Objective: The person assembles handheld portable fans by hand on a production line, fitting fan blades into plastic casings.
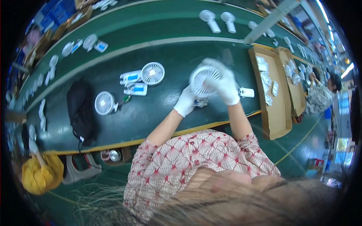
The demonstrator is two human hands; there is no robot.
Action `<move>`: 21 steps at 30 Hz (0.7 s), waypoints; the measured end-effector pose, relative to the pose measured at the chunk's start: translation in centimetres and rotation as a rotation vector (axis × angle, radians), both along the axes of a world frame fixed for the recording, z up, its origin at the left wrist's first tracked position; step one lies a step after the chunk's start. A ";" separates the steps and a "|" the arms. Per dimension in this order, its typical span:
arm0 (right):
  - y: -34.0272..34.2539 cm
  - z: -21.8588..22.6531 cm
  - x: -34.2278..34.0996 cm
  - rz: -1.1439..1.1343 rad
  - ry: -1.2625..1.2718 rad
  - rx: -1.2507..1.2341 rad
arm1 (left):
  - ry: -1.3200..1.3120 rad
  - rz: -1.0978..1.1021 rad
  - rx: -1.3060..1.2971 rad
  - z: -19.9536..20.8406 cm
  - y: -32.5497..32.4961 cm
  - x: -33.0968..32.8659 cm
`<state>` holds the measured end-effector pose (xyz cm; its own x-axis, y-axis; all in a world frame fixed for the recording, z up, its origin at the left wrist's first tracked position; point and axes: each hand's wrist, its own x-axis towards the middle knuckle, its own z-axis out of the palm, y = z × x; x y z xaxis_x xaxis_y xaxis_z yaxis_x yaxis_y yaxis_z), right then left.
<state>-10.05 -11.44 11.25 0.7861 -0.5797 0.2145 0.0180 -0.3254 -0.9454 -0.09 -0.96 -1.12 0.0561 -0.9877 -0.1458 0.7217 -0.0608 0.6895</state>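
Both my hands wear white gloves and hold one small white handheld fan (200,83), its round grille facing up. My left hand (184,102) is closed around the lower part, where some of the fan is hidden by the glove. My right hand (226,84) wraps the grille's right side, its fingers over the front; its edge is smeared by motion. Just right of it lies a white handle casing (247,92). To the left rest a second fan (152,73), open handle parts with blue inserts (135,89), and a third fan (105,103) with a small green circuit board (127,98).
A cardboard tray (277,126) of white parts stands at the table's right end. A black cloth bag (80,113) lies left. Beyond, a green conveyor belt (151,24) carries several fans. One person in yellow (43,175) sits left, another person (320,96) works far right.
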 end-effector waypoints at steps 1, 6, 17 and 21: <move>-0.9 0.5 0.3 -0.063 0.009 0.093 | 0.033 0.087 0.000 1.1 0.3 -0.6; -2.8 -1.4 1.4 -0.143 0.097 0.107 | 0.057 0.104 0.024 3.0 0.9 -1.2; -1.6 -3.1 2.4 -0.186 0.145 0.047 | -0.176 0.199 0.024 2.7 1.3 -1.6; -1.9 -3.3 2.7 -0.194 0.192 0.036 | -0.101 0.171 0.076 3.2 1.3 -1.6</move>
